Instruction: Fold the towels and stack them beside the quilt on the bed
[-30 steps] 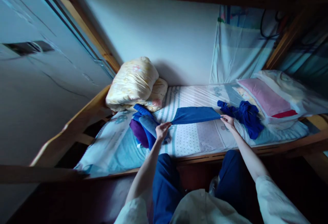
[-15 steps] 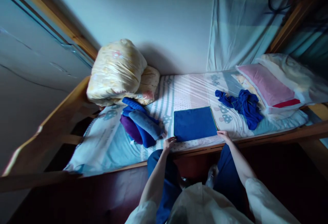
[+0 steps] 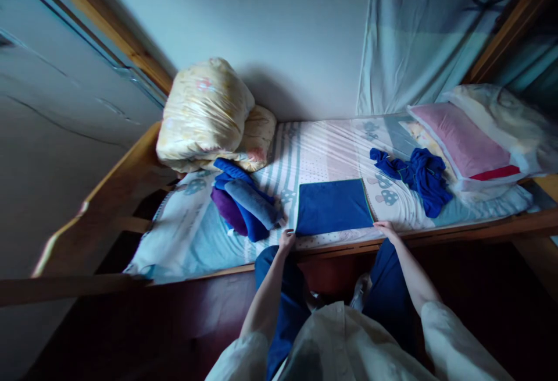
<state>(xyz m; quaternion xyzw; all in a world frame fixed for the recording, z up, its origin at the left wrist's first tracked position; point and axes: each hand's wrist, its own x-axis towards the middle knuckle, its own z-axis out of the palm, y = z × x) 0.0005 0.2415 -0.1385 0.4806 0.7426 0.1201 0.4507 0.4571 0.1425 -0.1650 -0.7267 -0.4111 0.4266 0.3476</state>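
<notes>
A blue towel [image 3: 335, 206] with a thin green edge lies flat on the bed in front of me, in a neat rectangle. My left hand [image 3: 286, 241] pinches its near left corner. At the near right corner, the fingers of my right hand [image 3: 387, 230] are closed on the towel's edge. Left of the towel is a pile of rolled or folded cloths: a grey-blue one [image 3: 253, 203], a purple one [image 3: 228, 211] and bright blue ones [image 3: 260, 231]. To the right sits a crumpled blue cloth [image 3: 425, 180] with thin green edging.
The bed [image 3: 322, 142] has a patterned sheet and a wooden front rail [image 3: 471, 234]. A bundled yellow quilt [image 3: 204, 116] stands at the left end. On the right are a pink pillow [image 3: 462, 139] and a pale curtain [image 3: 401, 49]. My knees are against the bed's front.
The view has shifted slightly, so the bed's things sit a little farther right and higher. Both hands stay at the towel's near corners, and the towel keeps its shape.
</notes>
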